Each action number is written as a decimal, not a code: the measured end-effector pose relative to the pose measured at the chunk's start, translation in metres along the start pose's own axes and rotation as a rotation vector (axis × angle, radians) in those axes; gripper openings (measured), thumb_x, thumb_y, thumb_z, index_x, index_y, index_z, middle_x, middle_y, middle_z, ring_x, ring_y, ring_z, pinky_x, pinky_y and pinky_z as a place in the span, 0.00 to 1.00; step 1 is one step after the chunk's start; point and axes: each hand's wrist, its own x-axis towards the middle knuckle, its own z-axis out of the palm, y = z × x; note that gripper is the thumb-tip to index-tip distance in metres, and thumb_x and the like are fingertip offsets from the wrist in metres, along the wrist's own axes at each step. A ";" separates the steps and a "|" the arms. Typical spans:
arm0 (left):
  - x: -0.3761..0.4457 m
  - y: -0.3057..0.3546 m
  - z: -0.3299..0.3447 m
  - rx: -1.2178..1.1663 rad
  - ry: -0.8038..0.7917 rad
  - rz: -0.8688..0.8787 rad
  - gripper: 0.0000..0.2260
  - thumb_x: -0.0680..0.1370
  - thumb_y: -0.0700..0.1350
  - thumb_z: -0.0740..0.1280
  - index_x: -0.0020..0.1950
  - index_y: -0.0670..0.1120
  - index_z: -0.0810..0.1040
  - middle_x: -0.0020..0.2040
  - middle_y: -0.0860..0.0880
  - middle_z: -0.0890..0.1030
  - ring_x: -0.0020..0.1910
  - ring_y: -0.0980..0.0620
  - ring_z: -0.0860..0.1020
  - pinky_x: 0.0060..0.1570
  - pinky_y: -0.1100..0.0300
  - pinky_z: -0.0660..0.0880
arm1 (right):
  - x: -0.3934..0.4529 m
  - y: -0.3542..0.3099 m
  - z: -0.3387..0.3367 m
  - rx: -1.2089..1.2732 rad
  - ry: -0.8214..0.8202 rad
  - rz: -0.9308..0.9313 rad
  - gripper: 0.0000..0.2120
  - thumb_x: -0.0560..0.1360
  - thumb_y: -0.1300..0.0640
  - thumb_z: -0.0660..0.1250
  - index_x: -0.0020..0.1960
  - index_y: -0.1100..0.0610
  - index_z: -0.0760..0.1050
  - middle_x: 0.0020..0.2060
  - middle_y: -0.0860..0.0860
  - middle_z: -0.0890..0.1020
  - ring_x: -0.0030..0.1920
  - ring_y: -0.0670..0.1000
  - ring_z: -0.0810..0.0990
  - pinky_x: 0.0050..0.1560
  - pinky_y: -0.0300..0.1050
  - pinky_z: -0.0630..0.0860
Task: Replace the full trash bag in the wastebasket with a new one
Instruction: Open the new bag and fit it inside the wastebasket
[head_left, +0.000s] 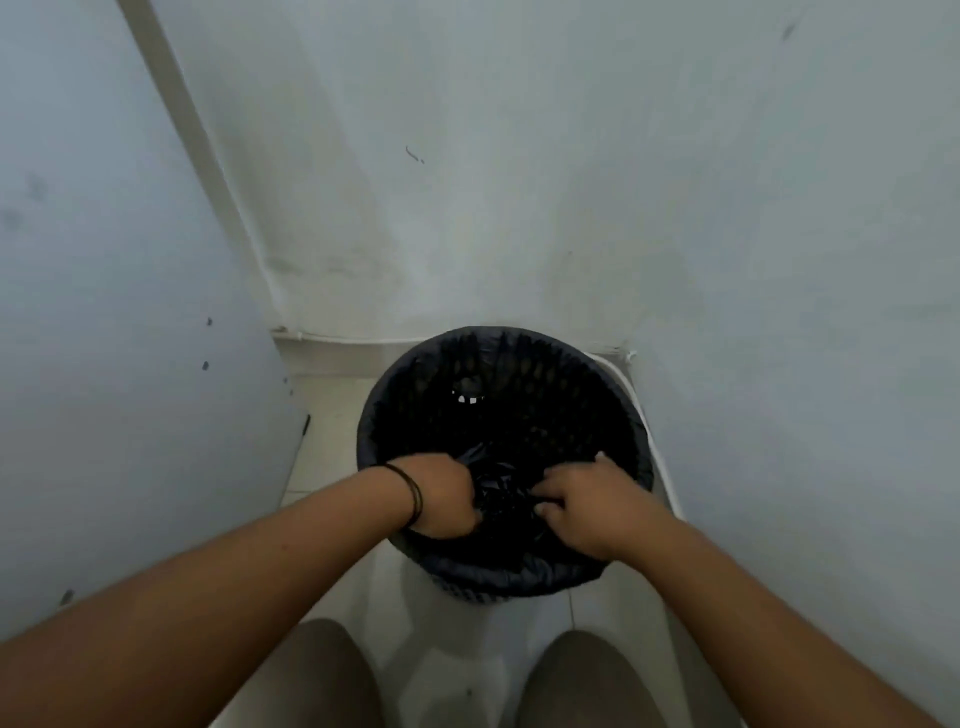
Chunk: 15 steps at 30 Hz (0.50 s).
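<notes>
Looking down into a corner: pale walls (519, 182) left, far and right, white tiled floor (332, 415), person's knees (322, 675) at near edge. Black mesh wastebasket (483, 595) stands on the floor against the far wall, near the right wall. Left hand (441, 493), dark band (413, 493) at wrist, is closed in a fist on bunched black trash bag (501, 499) at the near side of the opening. Right hand (587, 506) just beside it, fingers curled, pinching the same gathered plastic. Bag lines the basket, edge folded over the rim; contents too dark to tell.
</notes>
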 end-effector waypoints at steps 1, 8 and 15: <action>-0.008 -0.007 0.000 -0.038 0.182 -0.058 0.16 0.78 0.53 0.57 0.49 0.44 0.79 0.48 0.44 0.80 0.47 0.44 0.77 0.48 0.55 0.73 | -0.009 0.006 -0.002 0.015 0.183 0.035 0.16 0.76 0.49 0.59 0.59 0.53 0.77 0.59 0.51 0.78 0.59 0.53 0.75 0.64 0.47 0.68; -0.042 -0.048 0.043 -0.692 0.803 -0.374 0.10 0.72 0.44 0.68 0.50 0.42 0.77 0.44 0.44 0.77 0.45 0.45 0.77 0.38 0.61 0.70 | -0.047 0.027 0.020 0.926 0.278 0.539 0.12 0.73 0.55 0.69 0.34 0.52 0.68 0.31 0.50 0.76 0.30 0.49 0.76 0.28 0.42 0.75; -0.021 -0.070 0.039 -0.988 0.890 -0.301 0.21 0.73 0.46 0.71 0.65 0.46 0.75 0.54 0.49 0.82 0.47 0.54 0.78 0.48 0.63 0.71 | 0.002 0.042 0.021 1.290 0.378 0.514 0.12 0.75 0.63 0.66 0.58 0.61 0.74 0.45 0.56 0.79 0.39 0.54 0.80 0.27 0.37 0.78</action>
